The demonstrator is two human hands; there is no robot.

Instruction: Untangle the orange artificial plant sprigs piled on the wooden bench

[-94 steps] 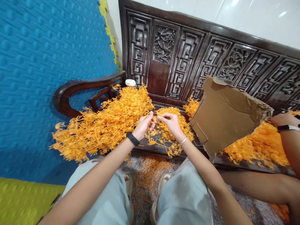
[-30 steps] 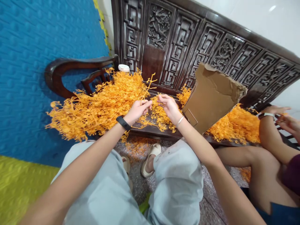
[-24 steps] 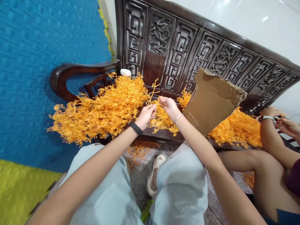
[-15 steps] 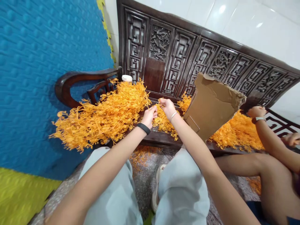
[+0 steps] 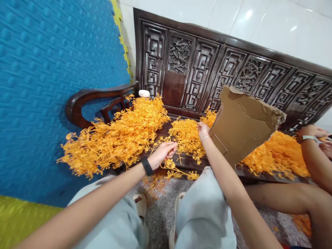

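Note:
My left hand (image 5: 164,153) is closed on an orange plastic flower sprig (image 5: 178,172), whose branched stem hangs below the fingers over the front of the bench seat. My right hand (image 5: 203,131) is at the right edge of a small heap of loose orange flower pieces (image 5: 187,135); its fingers are pinched, and what is between them is hidden. A large bundle of orange branching sprigs (image 5: 116,138) lies to the left of my left hand, across the end of the bench.
A torn cardboard sheet (image 5: 241,121) stands right of my right hand, with more orange pieces (image 5: 280,155) beyond it. Another person's hands (image 5: 315,133) are at far right. The dark carved bench (image 5: 173,90) has a curved armrest (image 5: 75,107). A white-lidded tub (image 5: 144,93) stands behind the bundle.
My hands were close together and have moved apart: the left came down toward me with the sprig, the right went to the heap's right edge. The other person's hands came together.

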